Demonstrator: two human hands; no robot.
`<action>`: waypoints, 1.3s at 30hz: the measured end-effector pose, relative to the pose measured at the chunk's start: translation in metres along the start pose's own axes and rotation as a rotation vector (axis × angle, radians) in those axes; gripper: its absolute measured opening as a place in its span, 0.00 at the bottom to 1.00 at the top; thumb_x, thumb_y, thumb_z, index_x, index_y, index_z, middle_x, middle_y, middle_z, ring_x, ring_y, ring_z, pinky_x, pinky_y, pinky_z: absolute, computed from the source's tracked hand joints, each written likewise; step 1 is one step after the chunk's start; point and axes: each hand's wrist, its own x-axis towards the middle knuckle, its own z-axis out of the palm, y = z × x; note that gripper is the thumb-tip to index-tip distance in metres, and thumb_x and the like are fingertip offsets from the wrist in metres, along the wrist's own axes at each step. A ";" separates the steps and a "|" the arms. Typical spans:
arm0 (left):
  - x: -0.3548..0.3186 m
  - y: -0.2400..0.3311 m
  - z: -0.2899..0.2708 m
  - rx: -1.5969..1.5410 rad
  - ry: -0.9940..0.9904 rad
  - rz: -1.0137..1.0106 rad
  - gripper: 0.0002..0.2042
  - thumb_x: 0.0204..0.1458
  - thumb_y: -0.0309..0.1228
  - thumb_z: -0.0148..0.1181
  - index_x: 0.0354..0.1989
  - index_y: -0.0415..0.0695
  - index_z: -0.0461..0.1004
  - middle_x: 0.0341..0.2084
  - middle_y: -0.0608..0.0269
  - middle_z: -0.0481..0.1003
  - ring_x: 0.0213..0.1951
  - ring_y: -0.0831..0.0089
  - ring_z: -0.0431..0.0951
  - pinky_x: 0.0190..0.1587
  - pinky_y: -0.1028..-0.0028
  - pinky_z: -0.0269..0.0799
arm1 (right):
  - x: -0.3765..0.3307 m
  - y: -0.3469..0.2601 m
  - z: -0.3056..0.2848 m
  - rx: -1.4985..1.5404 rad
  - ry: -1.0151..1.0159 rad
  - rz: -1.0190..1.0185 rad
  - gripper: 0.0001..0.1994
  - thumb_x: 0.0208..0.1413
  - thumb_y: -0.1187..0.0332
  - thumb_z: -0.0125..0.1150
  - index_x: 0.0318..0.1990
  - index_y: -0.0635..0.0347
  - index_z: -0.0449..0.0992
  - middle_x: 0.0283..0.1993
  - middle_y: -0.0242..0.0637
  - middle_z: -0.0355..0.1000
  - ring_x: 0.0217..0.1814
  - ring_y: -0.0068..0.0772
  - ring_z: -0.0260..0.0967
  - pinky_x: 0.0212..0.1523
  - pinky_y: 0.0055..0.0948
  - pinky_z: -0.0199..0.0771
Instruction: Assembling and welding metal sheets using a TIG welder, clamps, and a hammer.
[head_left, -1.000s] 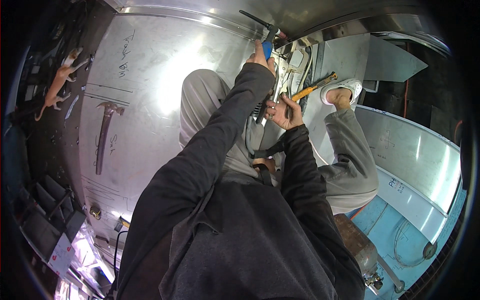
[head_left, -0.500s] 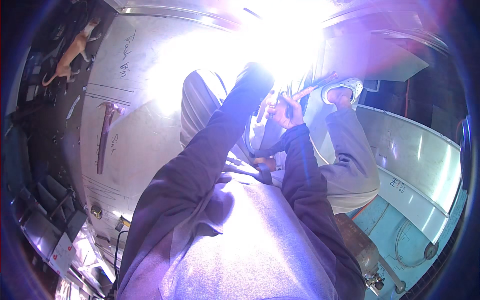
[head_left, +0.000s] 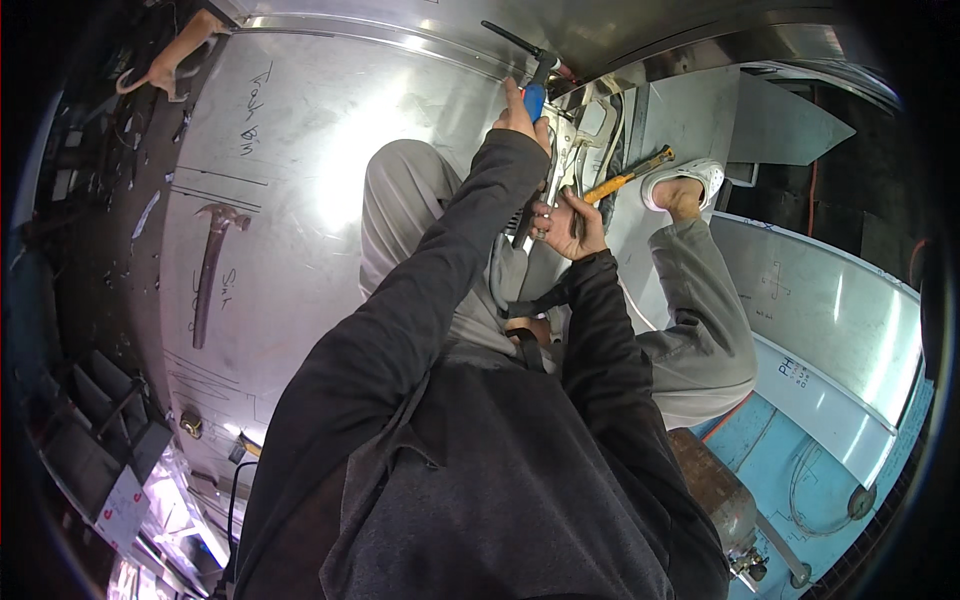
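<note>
My left hand point(head_left: 522, 118) grips a TIG welding torch point(head_left: 535, 98) with a blue handle and a long black back cap. Its head is close to the seam where an upright shiny steel panel point(head_left: 690, 40) meets the work below. No arc glows there. Lower and to the right, my right hand point(head_left: 572, 228) is closed by the handles of a silver locking clamp point(head_left: 592, 140); the fingers partly hide what they grip. A yellow-orange handled tool point(head_left: 628, 176) lies just beyond that hand, pointing up and right.
A large marked steel sheet point(head_left: 290, 120) spreads to the left, bearing a hammer point(head_left: 212, 270) and a tape measure point(head_left: 191, 423). A gas cylinder point(head_left: 715, 490) lies at lower right near steel panels point(head_left: 840, 310). A dog point(head_left: 180, 58) stands at far left.
The blinding arc light at the torch has gone out, so the seam and tools show clearly. Both hands stay nearly in place. The dog has moved up and to the right.
</note>
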 end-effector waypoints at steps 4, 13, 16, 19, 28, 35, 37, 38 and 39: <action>-0.002 0.001 0.002 -0.015 0.010 -0.010 0.37 0.50 0.33 0.55 0.66 0.42 0.42 0.34 0.33 0.73 0.36 0.40 0.75 0.37 0.58 0.72 | -0.001 -0.001 -0.006 -0.079 0.017 0.011 0.18 0.62 0.58 0.42 0.52 0.59 0.62 0.38 0.40 0.62 0.37 0.37 0.64 0.43 0.42 0.66; -0.027 -0.030 -0.079 -0.317 0.139 -0.137 0.34 0.53 0.34 0.57 0.65 0.42 0.46 0.27 0.52 0.76 0.19 0.76 0.72 0.17 0.75 0.67 | -0.008 -0.001 -0.001 0.082 -0.109 -0.045 0.15 0.59 0.59 0.47 0.49 0.54 0.70 0.68 0.64 0.39 0.66 0.74 0.43 0.59 0.70 0.48; -0.066 -0.050 -0.127 -0.514 0.222 -0.251 0.33 0.55 0.35 0.56 0.64 0.38 0.46 0.29 0.55 0.76 0.18 0.79 0.70 0.15 0.77 0.66 | -0.010 -0.006 0.020 -0.030 -0.189 -0.098 0.15 0.59 0.59 0.48 0.48 0.55 0.70 0.69 0.63 0.36 0.67 0.75 0.40 0.59 0.69 0.49; -0.097 -0.080 -0.161 -0.646 0.390 -0.253 0.33 0.55 0.36 0.56 0.64 0.40 0.46 0.30 0.56 0.74 0.17 0.78 0.69 0.15 0.77 0.66 | -0.018 -0.015 0.051 0.008 -0.151 -0.126 0.24 0.56 0.65 0.47 0.59 0.64 0.58 0.69 0.63 0.34 0.68 0.74 0.38 0.59 0.71 0.48; -0.150 -0.181 -0.175 -0.831 0.507 -0.587 0.36 0.55 0.36 0.57 0.65 0.37 0.42 0.37 0.53 0.74 0.19 0.73 0.72 0.14 0.73 0.68 | 0.004 0.031 0.071 -0.117 0.036 0.042 0.32 0.53 0.82 0.38 0.66 0.69 0.36 0.66 0.64 0.44 0.63 0.64 0.54 0.52 0.47 0.74; -0.127 -0.123 -0.196 0.145 0.565 0.109 0.32 0.53 0.31 0.57 0.62 0.31 0.50 0.51 0.43 0.68 0.56 0.59 0.65 0.60 0.66 0.57 | -0.012 0.033 0.088 -0.639 0.104 0.085 0.23 0.54 0.82 0.38 0.60 0.68 0.50 0.62 0.55 0.56 0.56 0.52 0.66 0.42 0.29 0.81; -0.106 -0.083 -0.195 -0.114 0.428 0.199 0.30 0.52 0.29 0.57 0.61 0.31 0.53 0.51 0.45 0.68 0.54 0.61 0.68 0.57 0.67 0.61 | -0.022 0.034 0.105 -0.728 0.152 0.061 0.22 0.54 0.82 0.37 0.58 0.65 0.52 0.61 0.53 0.58 0.55 0.50 0.68 0.42 0.29 0.80; -0.098 -0.062 -0.190 -0.268 0.173 0.057 0.29 0.52 0.31 0.59 0.59 0.30 0.55 0.48 0.47 0.70 0.51 0.65 0.70 0.55 0.70 0.63 | -0.026 0.034 0.115 -0.783 0.157 0.049 0.21 0.53 0.83 0.36 0.56 0.64 0.53 0.61 0.52 0.59 0.54 0.50 0.68 0.43 0.30 0.80; -0.092 -0.042 -0.183 -0.381 -0.086 -0.052 0.29 0.52 0.32 0.60 0.58 0.30 0.58 0.46 0.49 0.72 0.48 0.68 0.72 0.52 0.73 0.66 | -0.031 0.035 0.123 -0.844 0.191 0.037 0.21 0.53 0.84 0.33 0.56 0.63 0.53 0.60 0.52 0.61 0.54 0.48 0.69 0.43 0.32 0.79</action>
